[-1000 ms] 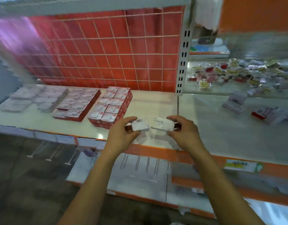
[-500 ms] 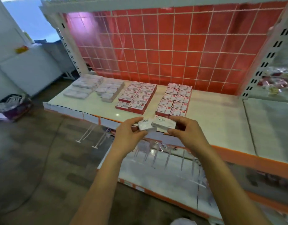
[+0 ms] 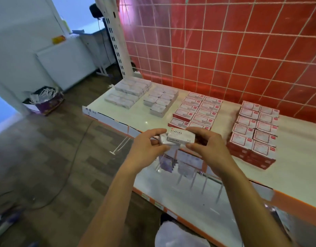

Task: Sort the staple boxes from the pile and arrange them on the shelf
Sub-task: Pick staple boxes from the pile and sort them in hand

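Two small white cardboard staple boxes (image 3: 180,137), held apart a second ago, are now pressed together, gripped between the left hand (image 3: 146,148) and right hand (image 3: 209,150) above the white metal shelf (image 3: 144,120) edge; placing is judged next.

We are holding white boxes (image 3: 180,139) over the front edge of the shelf (image 3: 296,173).
We are pinching them flat and pressed together, STAPLES print facing up, between our left hand (image 3: 146,148) and right hand (image 3: 209,148). Behind them, red-and-white boxes (image 3: 198,111) are lying flat in two neat blocks, the right one stacked higher, and paler boxes (image 3: 130,93) are sitting in rows at the shelf's left end.
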Demonstrator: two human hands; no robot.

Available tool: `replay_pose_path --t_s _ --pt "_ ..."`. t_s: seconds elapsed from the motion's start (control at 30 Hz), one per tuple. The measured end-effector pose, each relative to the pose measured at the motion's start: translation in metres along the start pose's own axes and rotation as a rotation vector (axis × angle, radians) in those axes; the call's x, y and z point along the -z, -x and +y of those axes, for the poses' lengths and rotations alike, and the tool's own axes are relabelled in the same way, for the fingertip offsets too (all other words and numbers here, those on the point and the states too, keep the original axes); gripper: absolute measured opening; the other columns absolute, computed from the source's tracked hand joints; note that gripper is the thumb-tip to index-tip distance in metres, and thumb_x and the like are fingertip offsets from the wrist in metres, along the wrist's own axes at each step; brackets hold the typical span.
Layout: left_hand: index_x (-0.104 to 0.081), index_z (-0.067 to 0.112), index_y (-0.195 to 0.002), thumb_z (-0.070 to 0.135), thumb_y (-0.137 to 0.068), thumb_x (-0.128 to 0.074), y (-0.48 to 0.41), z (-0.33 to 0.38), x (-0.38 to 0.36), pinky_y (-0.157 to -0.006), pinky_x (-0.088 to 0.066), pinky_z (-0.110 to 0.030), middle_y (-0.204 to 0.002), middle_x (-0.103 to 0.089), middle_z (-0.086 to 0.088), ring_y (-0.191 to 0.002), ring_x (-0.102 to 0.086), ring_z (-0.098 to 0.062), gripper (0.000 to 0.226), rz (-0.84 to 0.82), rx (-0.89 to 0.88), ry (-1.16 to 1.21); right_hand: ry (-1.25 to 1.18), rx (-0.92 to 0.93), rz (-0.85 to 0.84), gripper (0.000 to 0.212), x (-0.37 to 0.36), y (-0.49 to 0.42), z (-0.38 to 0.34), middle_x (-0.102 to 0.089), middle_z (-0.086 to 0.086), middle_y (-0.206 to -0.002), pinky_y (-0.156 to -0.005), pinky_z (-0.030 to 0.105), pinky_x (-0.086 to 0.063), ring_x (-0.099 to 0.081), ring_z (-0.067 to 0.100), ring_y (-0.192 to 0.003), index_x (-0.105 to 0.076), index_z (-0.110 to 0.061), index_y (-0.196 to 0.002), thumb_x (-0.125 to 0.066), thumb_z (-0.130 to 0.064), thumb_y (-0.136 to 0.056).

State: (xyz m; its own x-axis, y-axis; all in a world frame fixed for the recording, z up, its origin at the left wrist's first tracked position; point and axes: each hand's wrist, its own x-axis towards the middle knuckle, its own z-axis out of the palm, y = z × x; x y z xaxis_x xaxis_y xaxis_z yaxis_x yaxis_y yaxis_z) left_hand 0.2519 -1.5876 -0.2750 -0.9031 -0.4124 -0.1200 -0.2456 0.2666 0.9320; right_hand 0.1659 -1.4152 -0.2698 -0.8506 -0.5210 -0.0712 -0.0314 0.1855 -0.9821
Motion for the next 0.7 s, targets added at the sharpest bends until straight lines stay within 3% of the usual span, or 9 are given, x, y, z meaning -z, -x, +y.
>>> replay_pose_path --t_s 0.1,0.17,0.33,0.5,0.63,0.7 --pt "-0.062 0.024 -0.119 0.001 -0.08 -0.072 -0.024 0.005 0.023 -0.071 -0.056 -0.018 -0.102 -0.07 0.014 -0.087 -0.068 0.001 0.047 -0.045 -0.008 0.029 -0.016 0.031 -0.015 0.047 -0.022 -0.033 -0.006 -0.064 -0.005 -0.111 -0.081 0.02 -0.055 -0.061 0.006 -0.101 -0.061 -0.026 -0.112 -0.068 0.006 -0.078" --pt "-0.06 0.026 -0.119 -0.001 -0.08 -0.072 -0.042 0.008 0.037 -0.071 -0.056 -0.019 -0.101 -0.069 0.016 -0.087 -0.068 0.0 0.049 -0.052 0.0 0.054 -0.05 0.029 -0.026 0.046 -0.034 -0.055 -0.011 -0.063 -0.003 -0.116 -0.086 0.028 -0.055 -0.061 0.011 -0.105 -0.062 -0.025 -0.112 -0.067 0.007 -0.079" --pt "-0.056 0.026 -0.122 -0.002 -0.079 -0.072 -0.086 0.007 0.066 -0.08 -0.057 -0.026 -0.113 -0.066 0.008 -0.094 -0.069 -0.008 0.053 -0.099 0.001 0.054 -0.189 -0.05 -0.105 0.047 -0.057 -0.099 -0.016 -0.064 -0.001 -0.116 -0.077 0.033 -0.058 -0.066 0.015 -0.096 -0.062 -0.024 -0.111 -0.064 0.01 -0.08" --pt "-0.059 0.03 -0.112 0.006 -0.08 -0.074 -0.115 0.001 0.081 -0.077 -0.054 -0.02 -0.108 -0.068 0.012 -0.096 -0.068 -0.007 0.042 -0.122 0.003 0.122 -0.038 -0.034 -0.075 0.046 -0.071 -0.127 -0.019 -0.061 -0.011 -0.117 -0.082 0.025 -0.056 -0.06 0.007 -0.103 -0.059 -0.032 -0.114 -0.067 -0.001 -0.081" --pt "-0.062 0.035 -0.103 0.014 -0.085 -0.069 -0.135 0.0 0.086 -0.083 -0.055 -0.025 -0.099 -0.071 0.014 -0.094 -0.068 -0.007 0.028 -0.129 0.004 0.173 0.008 -0.022 -0.043 0.045 -0.077 -0.143 -0.019 -0.062 -0.008 -0.118 -0.088 0.034 -0.055 -0.058 0.01 -0.108 -0.06 -0.03 -0.117 -0.068 -0.004 -0.081" --pt "-0.062 0.033 -0.104 0.012 -0.086 -0.068 -0.145 -0.001 0.092 -0.081 -0.056 -0.024 -0.098 -0.071 0.015 -0.092 -0.068 -0.007 0.028 -0.161 0.006 0.185 0.008 -0.024 -0.034 0.048 -0.082 -0.149 -0.02 -0.061 -0.005 -0.121 -0.088 0.032 -0.054 -0.058 0.011 -0.11 -0.059 -0.028 -0.12 -0.068 -0.003 -0.081"
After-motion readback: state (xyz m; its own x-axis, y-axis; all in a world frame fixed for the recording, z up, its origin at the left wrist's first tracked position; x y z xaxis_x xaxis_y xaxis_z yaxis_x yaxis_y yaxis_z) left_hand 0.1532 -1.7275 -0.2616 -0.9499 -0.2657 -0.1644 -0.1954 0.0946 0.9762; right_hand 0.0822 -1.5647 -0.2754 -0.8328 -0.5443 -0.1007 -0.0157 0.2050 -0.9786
